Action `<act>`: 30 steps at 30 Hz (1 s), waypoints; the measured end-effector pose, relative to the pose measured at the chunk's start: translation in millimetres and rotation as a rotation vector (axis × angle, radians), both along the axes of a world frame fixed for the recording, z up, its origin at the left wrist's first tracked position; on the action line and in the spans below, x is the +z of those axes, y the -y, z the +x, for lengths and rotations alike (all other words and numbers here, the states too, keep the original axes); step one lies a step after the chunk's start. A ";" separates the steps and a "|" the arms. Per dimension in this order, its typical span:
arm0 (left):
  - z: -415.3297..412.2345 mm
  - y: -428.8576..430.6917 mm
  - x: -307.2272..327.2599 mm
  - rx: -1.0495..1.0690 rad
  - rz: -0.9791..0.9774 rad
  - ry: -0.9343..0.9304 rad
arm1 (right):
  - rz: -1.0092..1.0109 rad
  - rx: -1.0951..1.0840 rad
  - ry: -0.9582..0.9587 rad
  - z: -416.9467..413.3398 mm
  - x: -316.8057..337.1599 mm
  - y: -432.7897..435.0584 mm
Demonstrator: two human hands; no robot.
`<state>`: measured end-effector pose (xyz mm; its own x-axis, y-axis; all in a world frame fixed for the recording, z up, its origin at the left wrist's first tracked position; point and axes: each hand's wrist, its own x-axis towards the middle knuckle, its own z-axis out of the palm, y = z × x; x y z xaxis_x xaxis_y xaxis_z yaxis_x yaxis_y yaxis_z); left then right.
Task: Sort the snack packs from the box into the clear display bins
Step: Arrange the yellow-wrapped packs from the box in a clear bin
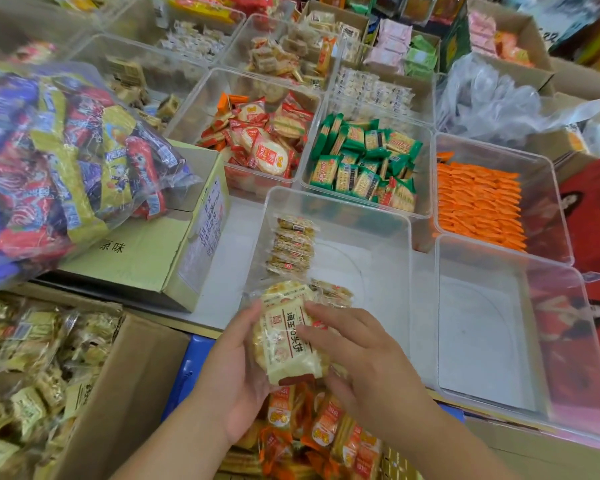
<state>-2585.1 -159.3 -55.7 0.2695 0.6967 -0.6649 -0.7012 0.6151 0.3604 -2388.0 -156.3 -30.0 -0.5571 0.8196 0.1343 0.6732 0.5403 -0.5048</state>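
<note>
— Two hands on one pack, then. Our left hand (234, 368) cups the pale cracker pack (286, 336) from below and the side, fingers curled round its edge; our right hand (352, 344) lies over its top, fingers half closed and pressing lightly on the film.

— Right under our wrists we see the box (323, 434), crowded with orange-wrapped packs. How do we think this one will handle?

— We judge it light and rather slippery in its plastic wrap, and the round crackers inside look brittle, so a squeeze across the middle could crack them. Better that we hold it by the long edges, or by the crimped seam at the end, and set it down flat.

— Just beyond our fingertips is the clear bin (340, 209), mostly bare, with a short row of small packs (293, 244) standing against its left side and a few more (333, 292) lying close to the one we hold.

— So we have barely begun filling it. To our right stands another clear bin (485, 327), with nothing in it that we can see.

— Farther out past the near bin we find the bins of green packs (364, 164) and red-and-white packs (264, 140), and off to the far right one of orange packs (478, 202).

— And up to our left, a big bag of mixed sweets (63, 161) slumped on a cardboard carton (142, 258).
</note>
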 end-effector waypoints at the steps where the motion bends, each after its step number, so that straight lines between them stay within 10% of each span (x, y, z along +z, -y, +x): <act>1: -2.7 0.3 -2.1 0.000 0.012 0.004 | 0.028 0.008 -0.001 3.1 0.3 -0.3; 8: -17.1 6.5 -14.9 -0.047 0.044 -0.182 | 0.089 -0.263 -0.304 22.8 6.4 -20.1; 25: -24.3 18.5 -30.9 -0.018 0.047 -0.246 | -0.315 -0.452 0.544 6.9 -101.3 -156.8; 30: -24.5 18.1 -31.3 -0.032 0.059 -0.256 | -0.620 -0.384 0.455 -8.9 -119.1 -149.3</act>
<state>-2609.6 -177.4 -87.0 0.1201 0.7298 -0.6730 -0.5633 0.6083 0.5592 -2396.9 -7.0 -149.0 -0.1172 0.8139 -0.5691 0.9615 -0.0503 -0.2701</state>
